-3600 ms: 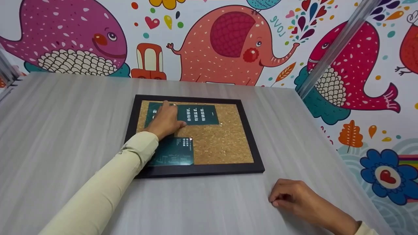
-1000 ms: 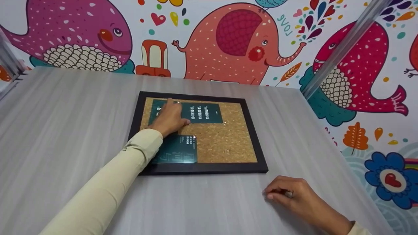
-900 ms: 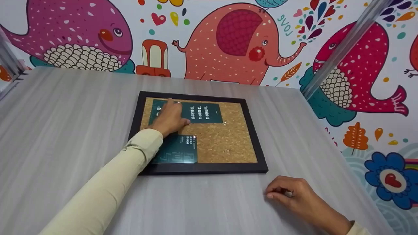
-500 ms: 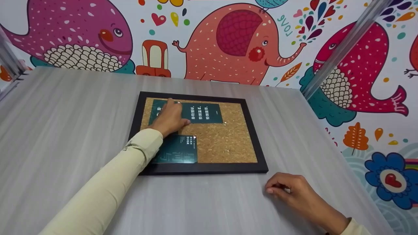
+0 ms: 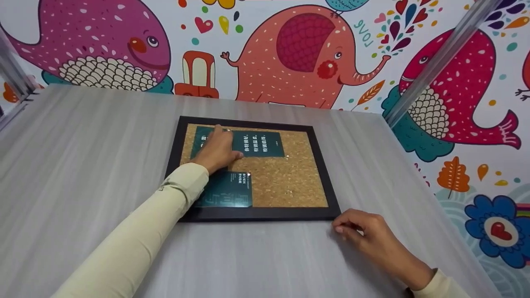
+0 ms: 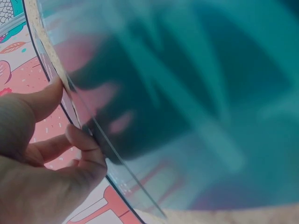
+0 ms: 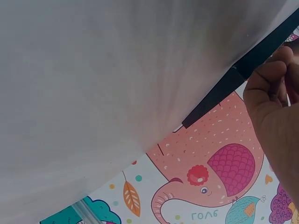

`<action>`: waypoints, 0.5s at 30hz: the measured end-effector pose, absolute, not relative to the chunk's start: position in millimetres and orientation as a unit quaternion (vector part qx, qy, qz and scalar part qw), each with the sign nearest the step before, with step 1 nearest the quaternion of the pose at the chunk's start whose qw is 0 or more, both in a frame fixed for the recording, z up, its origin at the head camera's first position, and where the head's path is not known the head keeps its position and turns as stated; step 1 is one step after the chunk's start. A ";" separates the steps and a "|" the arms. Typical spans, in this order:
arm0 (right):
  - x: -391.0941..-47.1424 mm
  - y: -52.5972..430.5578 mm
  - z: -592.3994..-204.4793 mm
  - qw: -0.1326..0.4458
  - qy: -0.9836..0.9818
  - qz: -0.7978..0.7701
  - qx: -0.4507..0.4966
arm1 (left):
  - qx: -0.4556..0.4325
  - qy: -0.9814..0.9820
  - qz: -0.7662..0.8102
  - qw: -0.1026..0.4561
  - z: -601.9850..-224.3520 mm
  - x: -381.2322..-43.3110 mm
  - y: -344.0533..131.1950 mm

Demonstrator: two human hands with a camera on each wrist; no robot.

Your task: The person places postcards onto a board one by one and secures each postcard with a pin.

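A cork board (image 5: 285, 178) in a black frame (image 5: 265, 214) lies flat on the table. Two dark green cards with white writing lie on it, an upper card (image 5: 263, 145) and a lower card (image 5: 232, 192). My left hand (image 5: 218, 150) rests on the left part of the upper card, thumb apart from the fingers. Up close in the left wrist view, the left hand (image 6: 56, 149) meets a card's glossy edge. My right hand (image 5: 370, 234), loosely curled, is at the frame's near right corner. Nothing shows in the right hand (image 7: 275, 88), though its inner side is partly hidden.
Small clear bits glint at the upper card's corner and on the bare cork. The pale wood-look table (image 5: 103, 145) reaches back to a wall painted with cartoon animals (image 5: 306, 49). A metal post (image 5: 439, 62) stands at the right rear edge.
My right hand has moved forward over the table to the frame's near right corner. The left hand stays on the upper card. The head view has shifted slightly.
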State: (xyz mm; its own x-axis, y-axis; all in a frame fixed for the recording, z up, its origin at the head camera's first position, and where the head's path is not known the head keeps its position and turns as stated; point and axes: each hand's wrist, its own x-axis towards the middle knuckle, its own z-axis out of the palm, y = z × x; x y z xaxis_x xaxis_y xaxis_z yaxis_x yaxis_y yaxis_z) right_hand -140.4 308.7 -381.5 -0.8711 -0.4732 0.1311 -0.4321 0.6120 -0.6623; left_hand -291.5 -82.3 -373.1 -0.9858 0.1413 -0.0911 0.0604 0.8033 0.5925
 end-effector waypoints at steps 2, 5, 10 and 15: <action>-141.8 307.0 -381.1 0.025 0.899 -0.362 -0.247 | 0.051 0.947 0.310 0.068 -372.9 -291.6 -81.8; -143.8 304.2 -381.0 0.018 0.898 -0.367 -0.243 | 0.052 0.946 0.312 0.067 -372.7 -291.3 -81.5; -146.2 300.7 -383.8 -0.020 0.884 -0.378 -0.273 | 0.061 0.947 0.309 0.059 -373.0 -290.5 -81.7; -148.7 299.1 -386.0 -0.052 0.875 -0.381 -0.295 | 0.065 0.948 0.305 0.056 -372.9 -290.5 -82.0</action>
State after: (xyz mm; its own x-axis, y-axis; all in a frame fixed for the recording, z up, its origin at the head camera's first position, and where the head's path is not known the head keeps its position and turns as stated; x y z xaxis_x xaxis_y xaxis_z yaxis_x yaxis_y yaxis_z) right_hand -148.7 299.1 -386.0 -0.8205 -0.4767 0.3156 -0.5557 0.5355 -0.6360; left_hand -290.5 -82.0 -372.9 -0.9853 0.1569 -0.0674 0.0881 0.8053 0.5863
